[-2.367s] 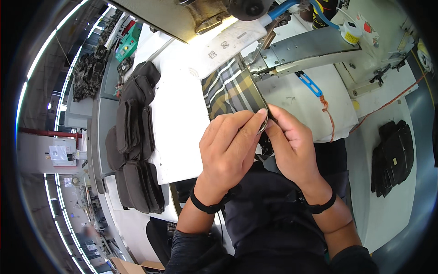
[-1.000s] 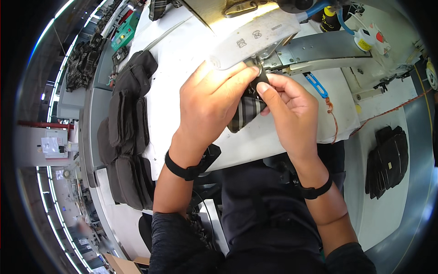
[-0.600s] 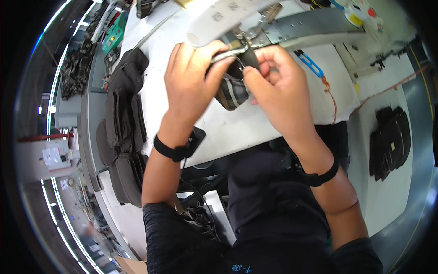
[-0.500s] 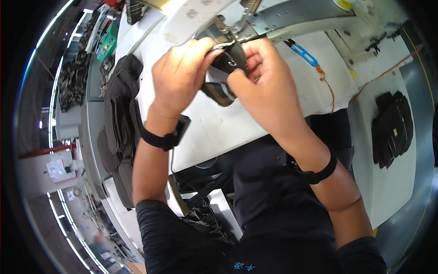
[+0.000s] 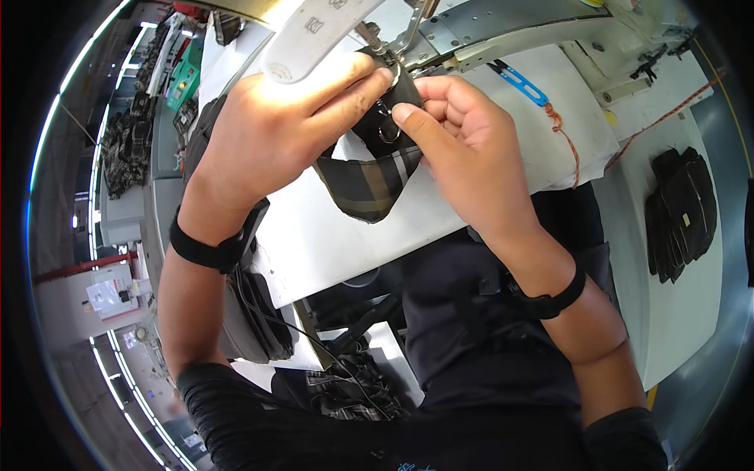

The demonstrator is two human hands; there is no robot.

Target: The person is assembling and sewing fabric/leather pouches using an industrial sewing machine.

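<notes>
A dark fabric piece with a brown-and-white plaid section lies under the needle area of a sewing machine. My left hand is closed at its upper left part, fingertips close to the machine's presser foot. Pinching its right edge between thumb and fingers is my right hand. Between the hands a shiny metal ring on a small fitting shows against the dark cloth. The left fingers hide part of the piece's upper edge.
Blue thread snips with an orange cord lie right of the machine bed. Stacked dark fabric pieces rest on a side surface at right. More dark pieces are piled at left. The white table's front edge runs before my lap.
My left hand has shifted and turned, its fingers now flatter along the cloth. The fabric has opened out toward me, showing more plaid and the metal ring. My right hand keeps its pinch.
</notes>
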